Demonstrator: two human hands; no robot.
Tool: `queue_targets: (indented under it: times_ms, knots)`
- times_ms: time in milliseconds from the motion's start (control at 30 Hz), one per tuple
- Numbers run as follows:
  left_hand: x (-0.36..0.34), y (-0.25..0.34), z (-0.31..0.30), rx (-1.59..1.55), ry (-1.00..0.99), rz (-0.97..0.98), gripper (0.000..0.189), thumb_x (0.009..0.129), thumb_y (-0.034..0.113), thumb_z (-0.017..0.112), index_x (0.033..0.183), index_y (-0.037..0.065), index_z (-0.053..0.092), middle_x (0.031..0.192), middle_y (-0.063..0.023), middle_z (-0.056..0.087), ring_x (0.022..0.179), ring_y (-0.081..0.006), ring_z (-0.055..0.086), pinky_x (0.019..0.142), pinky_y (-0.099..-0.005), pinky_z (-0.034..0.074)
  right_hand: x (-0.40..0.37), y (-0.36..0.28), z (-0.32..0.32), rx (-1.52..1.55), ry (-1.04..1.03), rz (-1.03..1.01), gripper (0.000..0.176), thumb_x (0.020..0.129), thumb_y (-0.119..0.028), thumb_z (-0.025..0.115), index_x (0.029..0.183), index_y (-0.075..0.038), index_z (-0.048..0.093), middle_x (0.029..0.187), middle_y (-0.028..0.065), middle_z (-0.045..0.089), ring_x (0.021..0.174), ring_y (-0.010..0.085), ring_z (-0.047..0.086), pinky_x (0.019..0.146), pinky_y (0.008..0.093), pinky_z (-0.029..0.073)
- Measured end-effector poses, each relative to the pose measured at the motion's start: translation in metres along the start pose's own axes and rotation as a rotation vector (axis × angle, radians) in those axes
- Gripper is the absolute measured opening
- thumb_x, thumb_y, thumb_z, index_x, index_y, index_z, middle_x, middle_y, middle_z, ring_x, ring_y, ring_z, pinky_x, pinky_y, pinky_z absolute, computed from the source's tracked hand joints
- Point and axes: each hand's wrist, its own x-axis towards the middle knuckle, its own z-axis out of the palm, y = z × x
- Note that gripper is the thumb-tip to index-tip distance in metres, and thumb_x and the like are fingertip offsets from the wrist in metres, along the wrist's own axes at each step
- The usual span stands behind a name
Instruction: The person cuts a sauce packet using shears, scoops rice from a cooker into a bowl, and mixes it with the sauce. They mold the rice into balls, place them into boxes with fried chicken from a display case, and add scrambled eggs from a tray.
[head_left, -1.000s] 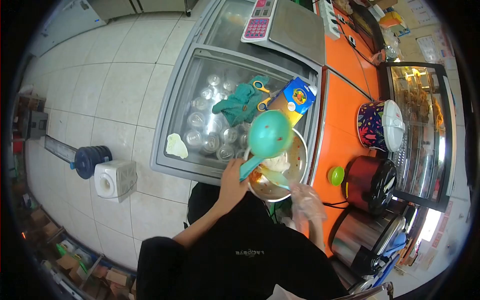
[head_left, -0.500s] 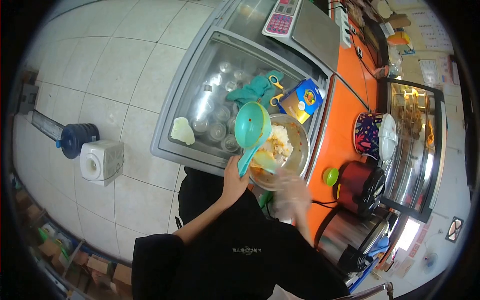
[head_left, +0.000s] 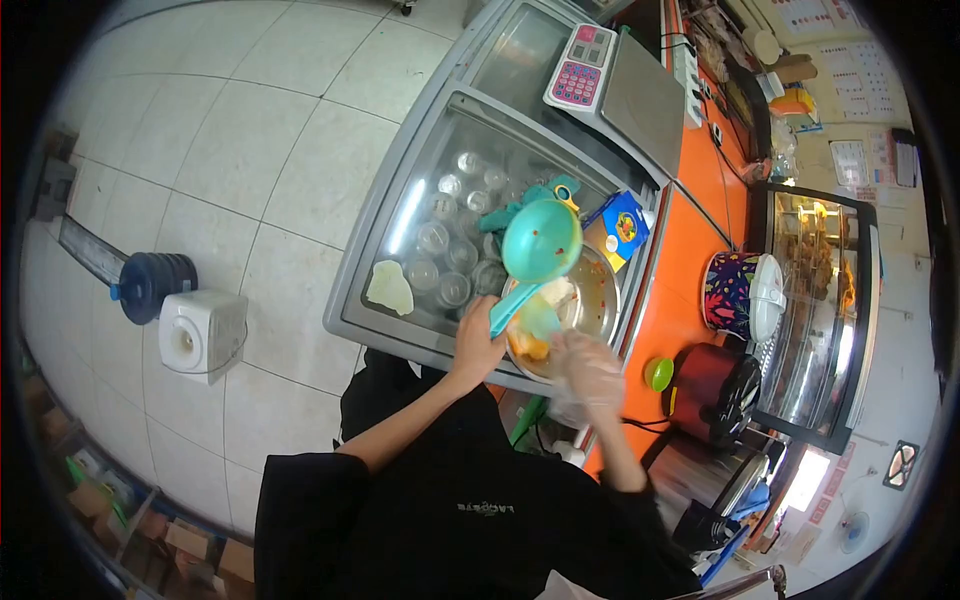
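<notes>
My left hand (head_left: 478,343) is wrapped round the handle of a teal ladle (head_left: 541,240), whose round bowl bears small red-orange specks. The ladle hangs over a metal bowl (head_left: 600,300) holding white rice (head_left: 556,294) and orange-yellow food (head_left: 532,342). My right hand (head_left: 588,375), in a clear plastic glove and slightly blurred, is closed on a pale green rice paddle (head_left: 540,318). The paddle's blade is in the bowl among the food, and its handle is mostly hidden by my fingers.
The metal bowl stands on a glass-topped freezer (head_left: 400,240) with a teal cloth (head_left: 500,218), scissors (head_left: 566,190), a blue box (head_left: 622,228) and a scale (head_left: 580,75). The orange counter (head_left: 668,290) holds a green cup (head_left: 658,374), a red cooker (head_left: 712,392) and a patterned pot (head_left: 732,290).
The ladle has moved slightly right and downward over the bowl, covering more of the rice. My right hand and the paddle have shifted within the bowl. The whole view has tilted slightly.
</notes>
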Motion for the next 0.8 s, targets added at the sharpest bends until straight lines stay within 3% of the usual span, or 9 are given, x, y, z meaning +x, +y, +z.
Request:
queue_targets:
  times_ms: [67, 133, 200, 300, 333, 367, 567, 633, 800]
  knots:
    - [0.003, 0.007, -0.008, 0.008, -0.023, -0.036, 0.025, 0.072, -0.004, 0.059, 0.097, -0.002, 0.052, 0.093, -0.0223, 0.054, 0.091, -0.0443, 0.053, 0.075, -0.0464, 0.043, -0.001, 0.041, -0.037, -0.082, 0.007, -0.106, 0.033, 0.089, -0.039, 0.055, 0.079, -0.008, 0.063, 0.073, 0.0133, 0.065, 0.069, 0.0245, 0.065, 0.062, 0.0427, 0.051]
    - [-0.002, 0.019, -0.015, 0.034, -0.071, -0.054, 0.026, 0.072, -0.004, 0.059, 0.098, -0.002, 0.052, 0.093, -0.0225, 0.053, 0.092, -0.0439, 0.053, 0.076, -0.0462, 0.043, 0.038, 0.056, -0.054, -0.143, -0.336, 0.326, 0.037, 0.088, -0.042, 0.055, 0.084, -0.007, 0.066, 0.079, 0.014, 0.067, 0.076, 0.0266, 0.066, 0.067, 0.0422, 0.052]
    - [-0.005, 0.025, -0.012, 0.005, -0.093, -0.049, 0.03, 0.071, -0.006, 0.058, 0.1, -0.002, 0.053, 0.096, -0.022, 0.052, 0.093, -0.0445, 0.052, 0.078, -0.0465, 0.043, -0.007, 0.1, 0.015, -0.149, -0.293, 0.032, 0.04, 0.088, -0.045, 0.055, 0.09, -0.007, 0.068, 0.084, 0.0152, 0.067, 0.081, 0.0277, 0.066, 0.072, 0.0412, 0.051]
    - [-0.006, 0.061, -0.009, -0.036, -0.156, -0.068, 0.033, 0.07, -0.007, 0.057, 0.103, 0.0, 0.053, 0.099, -0.0204, 0.051, 0.093, -0.0443, 0.052, 0.078, -0.0477, 0.043, -0.076, 0.102, 0.103, 0.359, -0.305, 0.12, 0.038, 0.09, -0.03, 0.059, 0.124, -0.012, 0.059, 0.114, 0.0194, 0.061, 0.105, 0.0382, 0.058, 0.095, 0.0488, 0.045]
    - [-0.005, 0.059, -0.007, -0.019, -0.178, -0.059, 0.033, 0.07, -0.007, 0.057, 0.102, 0.0, 0.053, 0.099, -0.0202, 0.051, 0.093, -0.0441, 0.053, 0.078, -0.0478, 0.043, -0.063, 0.046, 0.042, 0.876, -0.569, 0.348, 0.034, 0.092, -0.029, 0.055, 0.118, -0.007, 0.06, 0.112, 0.02, 0.062, 0.102, 0.0336, 0.059, 0.089, 0.0434, 0.05]
    - [-0.006, 0.058, -0.004, -0.005, -0.203, -0.045, 0.032, 0.07, -0.007, 0.057, 0.102, 0.0, 0.053, 0.098, -0.0201, 0.051, 0.093, -0.0439, 0.053, 0.077, -0.0478, 0.043, -0.068, 0.037, 0.054, 0.886, -0.448, 0.462, 0.037, 0.092, -0.036, 0.052, 0.11, -0.007, 0.065, 0.102, 0.0182, 0.064, 0.096, 0.0314, 0.062, 0.083, 0.0413, 0.049]
    - [-0.028, 0.0, -0.024, 0.131, -0.276, -0.095, 0.029, 0.073, -0.003, 0.06, 0.101, -0.002, 0.055, 0.098, -0.0219, 0.055, 0.094, -0.0441, 0.053, 0.077, -0.0464, 0.044, -0.042, 0.012, -0.015, 0.62, -0.246, 0.624, 0.047, 0.095, -0.043, 0.042, 0.105, -0.005, 0.067, 0.093, 0.019, 0.066, 0.091, 0.0346, 0.062, 0.08, 0.0398, 0.046]
    - [-0.018, -0.004, -0.022, 0.113, -0.122, 0.006, 0.03, 0.074, -0.001, 0.061, 0.103, -0.002, 0.055, 0.101, -0.0224, 0.055, 0.096, -0.0439, 0.054, 0.079, -0.0451, 0.045, -0.035, -0.01, 0.027, 0.501, 0.059, 0.425, 0.044, 0.098, -0.038, 0.039, 0.107, -0.005, 0.066, 0.094, 0.0184, 0.067, 0.094, 0.0341, 0.062, 0.084, 0.0433, 0.048]
    - [0.043, 0.0, -0.008, -0.039, -0.147, -0.001, 0.027, 0.074, 0.004, 0.062, 0.1, -0.002, 0.055, 0.09, -0.0252, 0.058, 0.089, -0.0453, 0.056, 0.073, -0.0462, 0.045, -0.021, -0.019, 0.051, 0.146, -0.099, 0.396, 0.037, 0.1, -0.031, 0.036, 0.105, -0.008, 0.064, 0.088, 0.0176, 0.067, 0.091, 0.0302, 0.065, 0.083, 0.0408, 0.051]
